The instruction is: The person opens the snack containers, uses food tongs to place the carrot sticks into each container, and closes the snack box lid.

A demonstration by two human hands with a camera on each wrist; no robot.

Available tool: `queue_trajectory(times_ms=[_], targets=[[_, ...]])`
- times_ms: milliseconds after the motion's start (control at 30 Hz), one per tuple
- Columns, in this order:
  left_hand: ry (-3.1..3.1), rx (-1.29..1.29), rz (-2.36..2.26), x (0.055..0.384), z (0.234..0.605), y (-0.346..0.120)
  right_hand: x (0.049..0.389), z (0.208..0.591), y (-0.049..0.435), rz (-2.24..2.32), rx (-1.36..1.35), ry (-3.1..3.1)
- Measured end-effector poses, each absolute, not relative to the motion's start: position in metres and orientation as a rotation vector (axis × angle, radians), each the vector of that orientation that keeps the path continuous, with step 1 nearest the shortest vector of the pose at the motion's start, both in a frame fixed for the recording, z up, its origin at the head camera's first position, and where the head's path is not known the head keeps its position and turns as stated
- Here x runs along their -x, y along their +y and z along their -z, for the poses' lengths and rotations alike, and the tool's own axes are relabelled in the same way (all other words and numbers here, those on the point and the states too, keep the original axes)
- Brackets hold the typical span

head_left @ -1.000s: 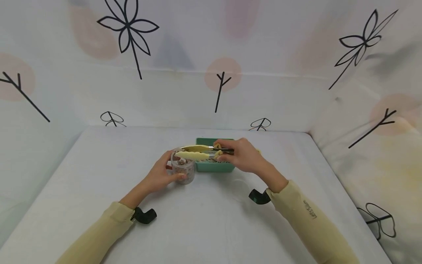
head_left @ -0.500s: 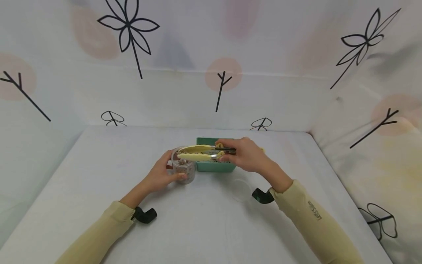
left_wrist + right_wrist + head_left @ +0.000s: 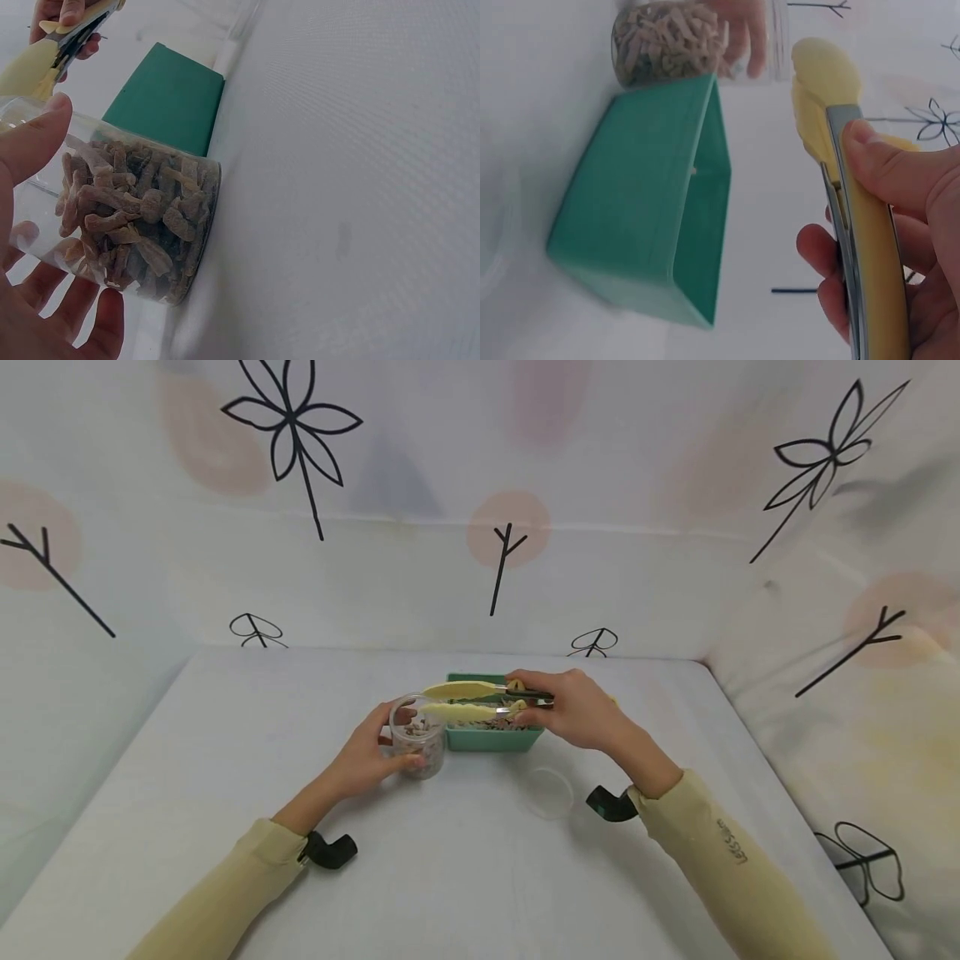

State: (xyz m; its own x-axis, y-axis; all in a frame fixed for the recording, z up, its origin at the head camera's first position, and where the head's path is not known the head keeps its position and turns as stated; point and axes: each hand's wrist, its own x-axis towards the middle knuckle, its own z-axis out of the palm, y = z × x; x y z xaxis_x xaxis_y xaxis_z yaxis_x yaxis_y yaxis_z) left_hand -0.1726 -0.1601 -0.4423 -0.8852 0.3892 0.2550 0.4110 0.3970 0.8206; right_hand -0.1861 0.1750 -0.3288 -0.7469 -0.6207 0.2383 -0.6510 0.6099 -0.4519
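My left hand [image 3: 367, 756] grips a clear round jar [image 3: 420, 753], fingers and thumb curled about its sides. Brown dried strips [image 3: 142, 217] fill roughly its lower part in the left wrist view. In my right hand [image 3: 577, 710] are yellow-headed tongs [image 3: 461, 713], pinched by the handles. Their two heads stand apart above the green box [image 3: 491, 741], tips close to the jar's rim. I see nothing clearly held between them. Similar brown pieces [image 3: 513, 724] lie in the box, partly hidden under the tongs and right hand.
A clear round lid [image 3: 546, 793] lies on the white table [image 3: 450, 877], in front of the box. Black curved wrist mounts [image 3: 330, 850] stick out from both cuffs. Patterned cloth walls [image 3: 405, 577] enclose the table at the back and sides.
My right hand has moved right with the tongs, taking their heads from over the jar's mouth to above the box. The tongs have spread a little wider. Left hand and jar stay put.
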Motion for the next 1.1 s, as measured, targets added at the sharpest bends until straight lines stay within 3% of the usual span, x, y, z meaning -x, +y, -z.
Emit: queue_trajectory(times_ms=[333,667,1100], targets=[[-2.602,0.748,1.544,0.173,0.444,-0.16,0.194,0.335,0.211,-0.713,-0.77,-2.978],[-2.597,0.755,1.542,0.173,0.445,-0.159,0.206,0.33,0.222,-0.341,-0.778,-3.107],[-2.599,0.764,1.525,0.174,0.445,-0.158,0.217,0.306,0.191,0.126,-0.822,-3.265]])
